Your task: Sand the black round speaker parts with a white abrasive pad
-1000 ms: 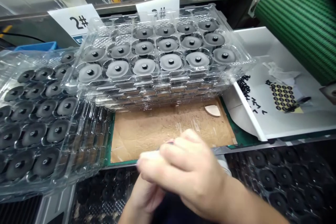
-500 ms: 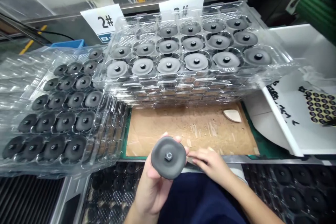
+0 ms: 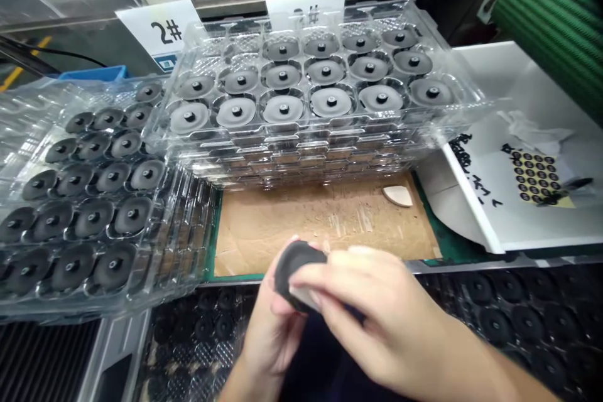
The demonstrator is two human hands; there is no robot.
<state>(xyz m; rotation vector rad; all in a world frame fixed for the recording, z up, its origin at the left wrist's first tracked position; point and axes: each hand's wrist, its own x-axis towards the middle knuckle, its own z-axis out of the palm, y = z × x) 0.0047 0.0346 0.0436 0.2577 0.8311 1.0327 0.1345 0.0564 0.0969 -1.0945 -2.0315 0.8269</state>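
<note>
My left hand (image 3: 269,320) is wrapped round the edge of a dark grey round disc (image 3: 288,264), held tilted above the front edge of the bench. My right hand (image 3: 372,308) reaches across the disc's face, with thumb and fingers drawn together and touching or nearly touching it. A small pale patch shows under those fingertips, blurred, and I cannot tell what it is. The fingers cover the disc's centre. Beyond both hands, a stack of clear plastic trays (image 3: 301,127) carries similar discs with black central knobs.
Another clear tray stack (image 3: 85,201) of discs stands at left. Brown cardboard (image 3: 301,220) covers the bench, with a pale wedge-shaped piece (image 3: 398,195) on it. A white bin (image 3: 513,226) at right holds a sheet of round stickers (image 3: 534,176). A green ribbed hose (image 3: 551,19) hangs above.
My right hand has come up and left from beside the disc to over its face. The disc has turned more edge-on in my left hand. The view has shifted slightly.
</note>
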